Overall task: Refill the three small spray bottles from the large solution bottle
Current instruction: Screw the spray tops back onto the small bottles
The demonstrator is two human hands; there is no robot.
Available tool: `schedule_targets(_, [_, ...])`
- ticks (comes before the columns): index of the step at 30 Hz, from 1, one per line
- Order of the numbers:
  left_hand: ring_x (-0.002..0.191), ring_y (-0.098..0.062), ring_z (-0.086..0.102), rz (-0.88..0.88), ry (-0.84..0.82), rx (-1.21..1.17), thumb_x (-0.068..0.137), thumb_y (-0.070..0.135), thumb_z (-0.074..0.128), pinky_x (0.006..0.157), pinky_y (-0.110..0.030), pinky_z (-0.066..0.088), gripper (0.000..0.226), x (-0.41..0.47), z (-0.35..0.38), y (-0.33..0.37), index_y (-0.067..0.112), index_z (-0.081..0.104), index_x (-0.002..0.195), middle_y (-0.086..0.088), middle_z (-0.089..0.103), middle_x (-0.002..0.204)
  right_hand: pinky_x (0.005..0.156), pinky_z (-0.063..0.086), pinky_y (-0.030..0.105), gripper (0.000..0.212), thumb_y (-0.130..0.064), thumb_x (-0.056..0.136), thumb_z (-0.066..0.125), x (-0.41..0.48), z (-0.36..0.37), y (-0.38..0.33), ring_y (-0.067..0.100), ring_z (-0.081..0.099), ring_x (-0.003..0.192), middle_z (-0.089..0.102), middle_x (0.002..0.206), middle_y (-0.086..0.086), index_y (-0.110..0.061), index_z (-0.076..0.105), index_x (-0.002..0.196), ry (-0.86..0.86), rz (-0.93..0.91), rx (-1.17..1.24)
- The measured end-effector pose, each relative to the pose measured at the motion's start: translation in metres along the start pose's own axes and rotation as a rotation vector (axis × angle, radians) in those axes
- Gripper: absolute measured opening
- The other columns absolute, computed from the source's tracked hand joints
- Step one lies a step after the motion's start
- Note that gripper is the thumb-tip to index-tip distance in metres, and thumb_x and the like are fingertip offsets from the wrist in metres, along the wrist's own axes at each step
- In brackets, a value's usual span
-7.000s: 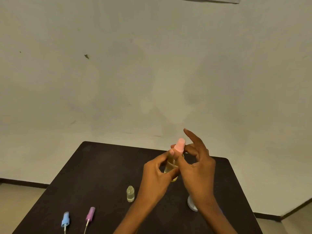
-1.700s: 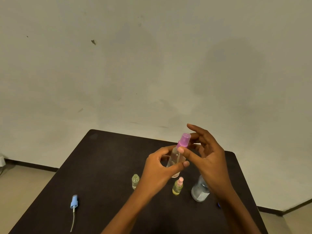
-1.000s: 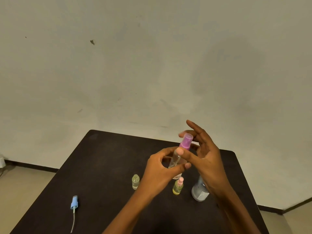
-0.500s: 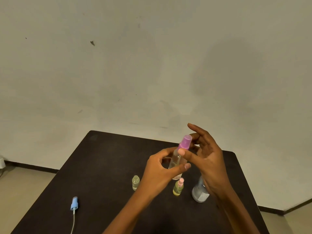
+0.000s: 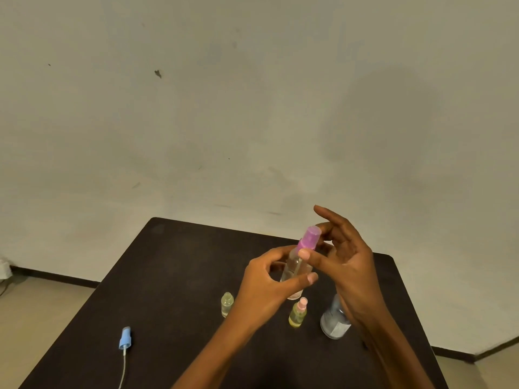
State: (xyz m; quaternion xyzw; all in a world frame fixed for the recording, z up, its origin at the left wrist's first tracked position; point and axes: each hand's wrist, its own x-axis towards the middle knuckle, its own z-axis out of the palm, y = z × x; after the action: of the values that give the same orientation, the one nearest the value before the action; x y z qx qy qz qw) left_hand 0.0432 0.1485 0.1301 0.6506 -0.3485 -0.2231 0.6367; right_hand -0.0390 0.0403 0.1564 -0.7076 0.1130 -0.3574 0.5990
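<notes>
Bare indoor rm: plain wall (image 5: pixel 252 108), dark table (image 5: pixel 182 276), beige floor (image 5: pixel 42 299).

Dim room, plain wall (image 5: pixel 252 113), dark desk (image 5: pixel 168 276).
The pale, faintly stained wall bears a small dark mark (image 5: pixel 158 74) and rises behind the black, round-cornered desk; a dark baseboard (image 5: pixel 56 277) meets the beige floor (image 5: pixel 39 307).

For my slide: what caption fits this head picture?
Left hand holds a clear bottle; right hand pinches its purple spray top.
</notes>
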Motion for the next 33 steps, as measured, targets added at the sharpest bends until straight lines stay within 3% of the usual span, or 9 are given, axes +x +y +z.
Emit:
schedule_targets(3, [0.1,-0.006,0.061,-0.001,0.003,-0.001,0.071,0.025,0.076,0.081,-0.011,0.048,0.037,0.0,0.0,-0.0003,0.033,0.061,0.104,0.013,0.067,0.101,0.091,0.051,0.037,0.076,-0.048,0.056,0.081,0.0002,-0.0014,0.0019,0.016,0.061,0.107,0.065,0.106,-0.009,-0.042,0.05,0.125,-0.045,0.011,-0.004])
schedule_targets(5, [0.099,-0.005,0.062,0.002,0.001,-0.003,0.071,0.026,0.076,0.082,-0.012,0.048,0.038,0.0,-0.0004,-0.0007,0.029,0.063,0.106,0.011,0.068,0.1,0.093,0.05,0.033,0.082,-0.054,0.06,0.077,-0.0005,-0.004,0.0019,0.018,0.058,0.115,0.065,0.118,-0.006,-0.035,0.044,0.132,-0.096,0.046,0.051])
schedule_targets(8, [0.097,-0.002,0.061,0.003,0.0,-0.009,0.069,0.028,0.076,0.078,-0.008,0.047,0.039,-0.0002,-0.0005,0.0002,0.03,0.062,0.105,0.01,0.068,0.098,0.086,0.051,0.022,0.079,-0.053,0.063,0.075,-0.0027,-0.0076,-0.0008,0.02,0.061,0.111,0.068,0.114,-0.001,-0.027,0.045,0.132,-0.105,0.071,0.097])
schedule_targets(13, [0.096,-0.001,0.061,0.002,0.001,0.006,0.07,0.026,0.076,0.077,-0.008,0.048,0.036,-0.0012,0.0005,0.0,0.031,0.062,0.103,0.012,0.068,0.096,0.078,0.053,0.021,0.052,-0.022,0.069,0.078,-0.0028,-0.0074,-0.0028,0.017,0.067,0.095,0.072,0.092,-0.007,-0.03,0.056,0.116,-0.025,0.024,0.041])
schedule_targets(18, [0.1,-0.011,0.062,0.001,-0.008,0.009,0.071,0.026,0.075,0.085,-0.016,0.049,0.041,-0.0014,0.001,-0.0008,0.023,0.063,0.11,0.007,0.068,0.103,0.082,0.053,0.024,0.072,-0.057,0.055,0.079,-0.0034,-0.0077,-0.0022,0.017,0.062,0.107,0.066,0.107,-0.007,-0.04,0.054,0.121,-0.051,0.044,0.042])
schedule_targets(21, [0.1,-0.01,0.062,0.001,-0.013,0.01,0.07,0.026,0.075,0.081,-0.011,0.048,0.043,-0.0016,0.0012,-0.0003,0.023,0.062,0.111,0.007,0.068,0.103,0.085,0.051,0.021,0.08,-0.058,0.062,0.074,-0.0039,-0.009,-0.0042,0.016,0.06,0.113,0.066,0.117,-0.005,-0.029,0.045,0.131,-0.121,0.074,0.067])
schedule_targets(24, [0.1,-0.011,0.062,-0.004,-0.009,0.0,0.07,0.026,0.076,0.08,-0.01,0.048,0.043,-0.0014,0.0014,0.0004,0.024,0.062,0.111,0.006,0.068,0.104,0.083,0.05,0.018,0.075,-0.053,0.065,0.073,-0.0047,-0.0087,-0.0061,0.016,0.064,0.108,0.07,0.11,-0.003,-0.025,0.047,0.13,-0.12,0.073,0.061])
schedule_targets(29, [0.101,-0.012,0.062,0.0,-0.021,-0.002,0.069,0.027,0.078,0.082,-0.011,0.049,0.046,-0.002,0.0011,0.0005,0.022,0.062,0.112,0.006,0.068,0.106,0.082,0.054,0.023,0.067,-0.055,0.055,0.079,-0.0046,-0.0069,-0.0061,0.019,0.066,0.101,0.071,0.101,-0.003,-0.039,0.058,0.116,-0.05,0.022,0.006])
schedule_targets(33, [0.103,-0.01,0.061,-0.005,-0.037,0.006,0.071,0.026,0.077,0.087,-0.016,0.048,0.044,-0.0026,0.002,0.0009,0.023,0.061,0.112,0.006,0.067,0.109,0.087,0.053,0.026,0.069,-0.056,0.053,0.079,-0.0036,-0.0046,-0.0056,0.014,0.061,0.108,0.066,0.107,-0.01,-0.048,0.054,0.116,-0.062,0.007,-0.041])
